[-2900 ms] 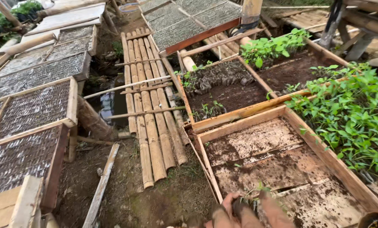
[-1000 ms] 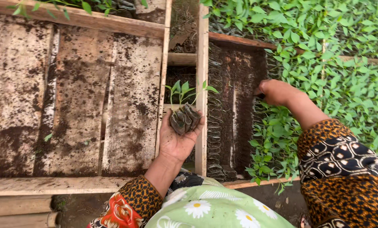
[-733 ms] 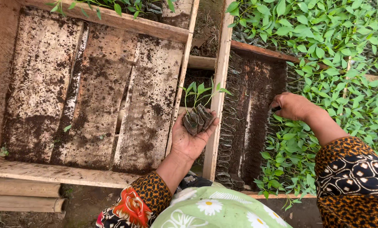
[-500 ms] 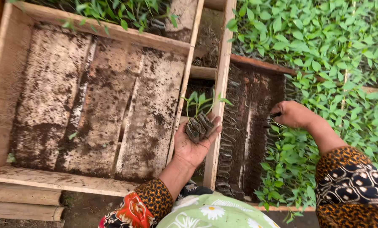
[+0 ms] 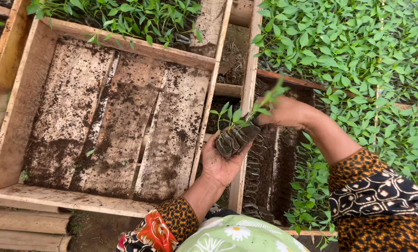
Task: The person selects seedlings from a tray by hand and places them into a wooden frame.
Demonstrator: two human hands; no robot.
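The left hand point(image 5: 221, 161) lies palm up over the wooden rail point(image 5: 244, 126) that parts the two trays, its fingers cupped around a small cluster of seedling plugs point(image 5: 234, 136), dark sleeves of soil with green shoots standing out of their tops. The right hand point(image 5: 283, 113) reaches in from the right and meets that cluster at its upper right end, fingers closed on one more seedling point(image 5: 270, 95) whose leaves rise above the knuckles; whether this seedling already rests on the others or is only pressed against them I cannot tell. Both forearms wear patterned brown and black sleeves. To the left of the rail lies the wooden tray point(image 5: 69, 198), a shallow box of weathered boards dusted with dark soil; its near edge runs along the bottom of the view, and its far edge borders a bed of leafy young plants point(image 5: 125, 16). To the right of the rail, the seedling tray point(image 5: 283, 77) shows rows of dark plug sleeves along its left side, while a dense mass of green seedlings point(image 5: 358, 56) fills its right side and far corner.
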